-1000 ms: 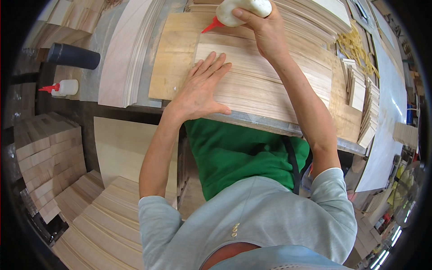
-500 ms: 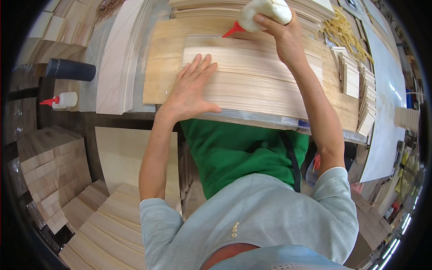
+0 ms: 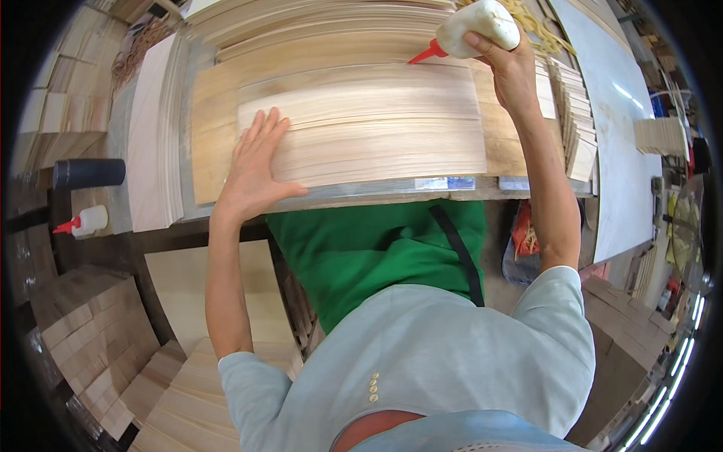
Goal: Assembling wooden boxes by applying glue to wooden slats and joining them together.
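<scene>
My right hand (image 3: 518,75) is wrapped round a white glue bottle (image 3: 477,29), tilted so that its red nozzle (image 3: 428,52) points down and left. The nozzle tip is at the far edge of a set of thin, pale wood strips (image 3: 376,143) lying side by side. Fingers spread, my left hand (image 3: 254,166) rests flat on the strips' left end. Beneath the strips lies a larger yellowish wooden board (image 3: 211,124) on the workbench. Whether a bead of glue runs along the far edge is hard to make out.
Left of the board stands a stack of long wood panels (image 3: 154,135). Beyond it are a dark cylinder (image 3: 89,173) and another glue bottle (image 3: 92,219) with a red cap. Small wood pieces (image 3: 576,120) and yellow bands (image 3: 538,26) lie to the right. Stacked blocks (image 3: 98,331) fill the lower left.
The glue bottle in my right hand has moved rightward along the strips' far edge. My left hand stays flat on the strips' left end. The whole view has shifted.
</scene>
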Demonstrator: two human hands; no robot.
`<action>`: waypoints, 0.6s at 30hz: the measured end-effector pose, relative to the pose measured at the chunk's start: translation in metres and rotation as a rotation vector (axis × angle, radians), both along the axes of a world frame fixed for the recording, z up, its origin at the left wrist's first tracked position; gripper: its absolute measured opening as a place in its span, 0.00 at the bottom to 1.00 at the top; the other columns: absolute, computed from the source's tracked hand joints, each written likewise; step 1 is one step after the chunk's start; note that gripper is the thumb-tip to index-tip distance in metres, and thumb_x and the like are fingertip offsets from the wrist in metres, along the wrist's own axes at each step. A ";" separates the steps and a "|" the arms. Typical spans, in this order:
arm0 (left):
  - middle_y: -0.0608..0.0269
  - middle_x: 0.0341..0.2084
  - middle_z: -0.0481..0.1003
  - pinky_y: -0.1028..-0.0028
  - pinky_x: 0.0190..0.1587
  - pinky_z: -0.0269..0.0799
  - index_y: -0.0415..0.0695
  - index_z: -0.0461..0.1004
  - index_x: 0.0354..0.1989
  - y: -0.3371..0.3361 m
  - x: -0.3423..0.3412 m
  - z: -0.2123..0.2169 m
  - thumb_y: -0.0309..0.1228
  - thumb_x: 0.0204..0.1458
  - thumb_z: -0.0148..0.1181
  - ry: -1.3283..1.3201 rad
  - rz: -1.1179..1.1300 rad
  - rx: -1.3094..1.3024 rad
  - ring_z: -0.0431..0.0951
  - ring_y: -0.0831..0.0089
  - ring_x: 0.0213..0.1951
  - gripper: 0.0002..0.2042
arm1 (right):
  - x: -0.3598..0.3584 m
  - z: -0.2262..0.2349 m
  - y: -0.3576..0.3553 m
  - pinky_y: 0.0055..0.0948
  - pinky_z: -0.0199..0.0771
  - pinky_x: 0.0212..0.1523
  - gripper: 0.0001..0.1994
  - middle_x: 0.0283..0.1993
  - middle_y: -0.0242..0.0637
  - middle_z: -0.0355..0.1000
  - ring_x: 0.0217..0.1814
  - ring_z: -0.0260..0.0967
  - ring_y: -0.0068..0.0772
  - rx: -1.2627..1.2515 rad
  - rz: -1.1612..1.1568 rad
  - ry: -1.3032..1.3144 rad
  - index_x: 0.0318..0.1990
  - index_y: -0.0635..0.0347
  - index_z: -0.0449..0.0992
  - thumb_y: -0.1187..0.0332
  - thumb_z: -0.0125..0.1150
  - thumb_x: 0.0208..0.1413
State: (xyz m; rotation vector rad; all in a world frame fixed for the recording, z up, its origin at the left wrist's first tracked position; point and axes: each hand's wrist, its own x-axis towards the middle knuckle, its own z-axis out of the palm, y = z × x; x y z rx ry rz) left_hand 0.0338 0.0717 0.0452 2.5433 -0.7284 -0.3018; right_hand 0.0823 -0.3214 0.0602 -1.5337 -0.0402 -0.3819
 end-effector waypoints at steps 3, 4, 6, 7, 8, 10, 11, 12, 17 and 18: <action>0.54 0.68 0.51 0.59 0.70 0.42 0.43 0.57 0.66 -0.002 0.000 0.001 0.35 0.23 0.76 -0.013 -0.009 0.014 0.43 0.57 0.71 0.52 | -0.008 0.003 -0.029 0.34 0.76 0.49 0.24 0.49 0.37 0.72 0.52 0.71 0.32 -0.029 -0.020 0.006 0.55 0.62 0.66 0.74 0.67 0.51; 0.53 0.68 0.51 0.59 0.70 0.42 0.43 0.57 0.65 -0.003 -0.001 0.002 0.34 0.23 0.76 -0.006 0.002 0.016 0.43 0.57 0.71 0.52 | -0.011 0.004 -0.036 0.34 0.77 0.49 0.24 0.49 0.37 0.72 0.51 0.72 0.32 -0.065 -0.051 0.016 0.55 0.63 0.66 0.74 0.67 0.51; 0.53 0.68 0.51 0.59 0.70 0.42 0.43 0.57 0.65 -0.005 0.000 0.003 0.33 0.22 0.76 -0.004 -0.001 0.014 0.43 0.57 0.71 0.52 | -0.016 0.009 -0.051 0.34 0.77 0.49 0.24 0.49 0.37 0.72 0.51 0.72 0.32 -0.104 -0.095 0.023 0.55 0.63 0.67 0.73 0.67 0.51; 0.53 0.68 0.51 0.59 0.70 0.42 0.42 0.57 0.65 -0.006 0.000 0.002 0.32 0.22 0.76 -0.007 -0.001 0.020 0.43 0.57 0.71 0.53 | -0.017 0.010 -0.059 0.33 0.77 0.49 0.24 0.49 0.38 0.72 0.50 0.72 0.32 -0.165 -0.086 0.039 0.55 0.63 0.67 0.73 0.67 0.50; 0.53 0.68 0.50 0.59 0.70 0.42 0.42 0.57 0.65 -0.005 0.000 0.002 0.31 0.21 0.76 -0.011 0.004 0.028 0.43 0.56 0.71 0.53 | -0.018 0.012 -0.063 0.33 0.78 0.48 0.24 0.49 0.38 0.72 0.49 0.73 0.32 -0.223 -0.071 0.055 0.54 0.63 0.67 0.72 0.67 0.50; 0.52 0.68 0.51 0.59 0.70 0.41 0.41 0.57 0.65 -0.005 0.000 0.002 0.34 0.22 0.77 -0.018 -0.008 0.032 0.43 0.56 0.71 0.52 | -0.022 0.014 -0.066 0.33 0.78 0.48 0.24 0.49 0.38 0.72 0.49 0.73 0.32 -0.199 -0.102 0.042 0.54 0.64 0.67 0.71 0.68 0.50; 0.51 0.68 0.51 0.58 0.70 0.41 0.41 0.57 0.65 -0.006 0.000 0.002 0.36 0.23 0.77 -0.021 -0.013 0.035 0.44 0.56 0.70 0.52 | -0.024 0.015 -0.068 0.33 0.78 0.48 0.24 0.49 0.38 0.72 0.48 0.73 0.32 -0.176 -0.125 0.033 0.54 0.65 0.67 0.71 0.68 0.50; 0.51 0.68 0.51 0.58 0.70 0.41 0.41 0.57 0.65 -0.006 0.000 0.001 0.36 0.23 0.77 -0.024 -0.020 0.031 0.44 0.56 0.70 0.52 | -0.024 0.014 -0.070 0.33 0.78 0.48 0.24 0.49 0.38 0.72 0.48 0.73 0.32 -0.180 -0.132 0.030 0.54 0.65 0.67 0.71 0.68 0.50; 0.51 0.68 0.50 0.58 0.70 0.41 0.41 0.53 0.67 0.005 -0.005 0.001 0.37 0.21 0.78 -0.053 -0.022 0.027 0.43 0.54 0.70 0.57 | -0.031 0.020 -0.065 0.34 0.79 0.46 0.21 0.47 0.40 0.73 0.48 0.73 0.33 -0.202 -0.258 0.000 0.51 0.66 0.69 0.71 0.67 0.50; 0.51 0.68 0.50 0.58 0.70 0.41 0.41 0.53 0.67 0.009 -0.004 0.003 0.37 0.21 0.78 -0.048 -0.007 0.027 0.43 0.54 0.70 0.57 | -0.033 0.021 -0.065 0.35 0.79 0.46 0.20 0.47 0.40 0.73 0.48 0.73 0.33 -0.130 -0.238 0.009 0.51 0.66 0.69 0.71 0.66 0.51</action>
